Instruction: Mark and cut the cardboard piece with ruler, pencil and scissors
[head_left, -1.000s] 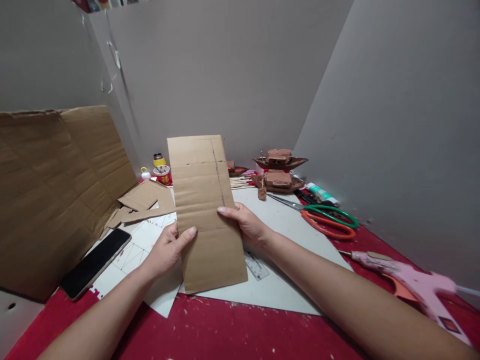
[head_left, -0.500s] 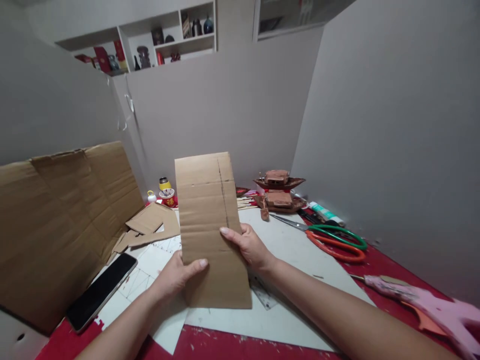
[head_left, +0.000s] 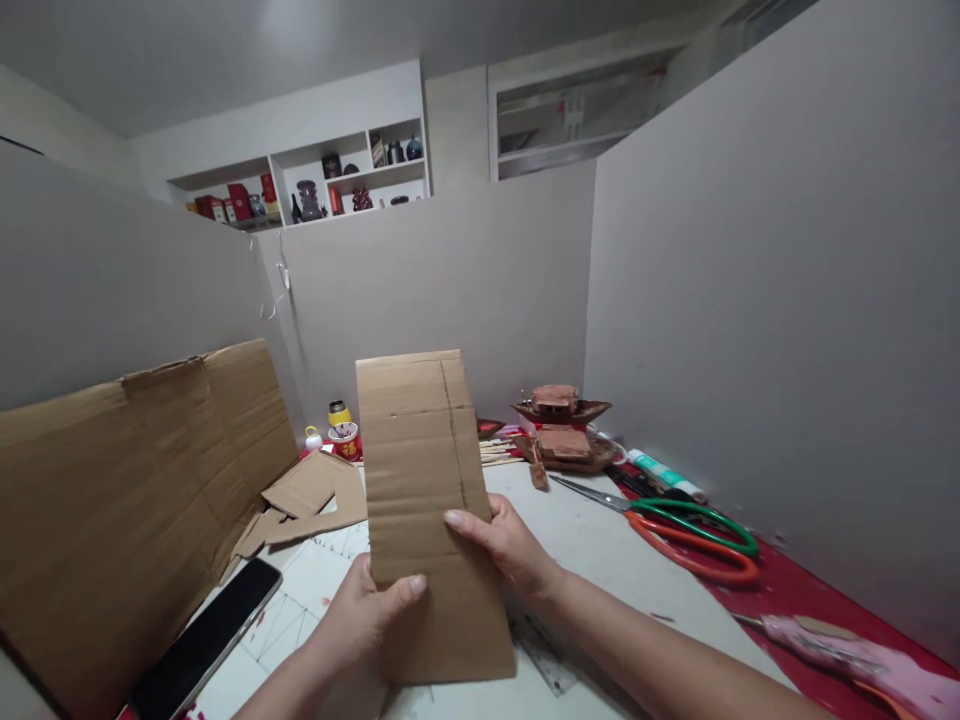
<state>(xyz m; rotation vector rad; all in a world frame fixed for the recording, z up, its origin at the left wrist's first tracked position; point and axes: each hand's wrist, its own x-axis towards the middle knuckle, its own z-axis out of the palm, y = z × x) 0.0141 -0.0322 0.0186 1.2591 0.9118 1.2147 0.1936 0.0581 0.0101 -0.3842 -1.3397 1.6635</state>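
Card: While two hands hold it between them, the card (head_left: 416,500) is raised in mid-view, tilted, its face showing; a dark line runs down near its right edge and another crosses near the top
Left hand: at 8 o'clock from the card's middle, the left hand (head_left: 367,605) has its fingers closed on the left edge, open only by the card's thickness, thumb across the face; the fingertips behind are hidden
Right hand: at 4 o'clock, the right hand (head_left: 517,550) pinches the right edge in the same way, thumb on the face, other fingers mostly hidden behind
Paper: a white sheet (head_left: 600,530) lies under the hands on the red surface (head_left: 814,592); at 8 o'clock lies a sheet with drawn lines (head_left: 281,615), the phone (head_left: 206,640) just beside it
Cardboard: at 9 o'clock, scraps (head_left: 307,490) lie near, and a big panel (head_left: 142,510) stands beyond them
Cup: at 10 o'clock, the cup (head_left: 344,441) stands before a yellow bottle (head_left: 339,413)
Boats: at 2 o'clock, two model boats (head_left: 562,446), one seen above the other, with sticks (head_left: 501,453) to their left
Tools: scissors (head_left: 690,535) and a tube (head_left: 666,474) at 3 o'clock, glue gun (head_left: 855,655) at 4, clear ruler (head_left: 551,668) between 4 and 5
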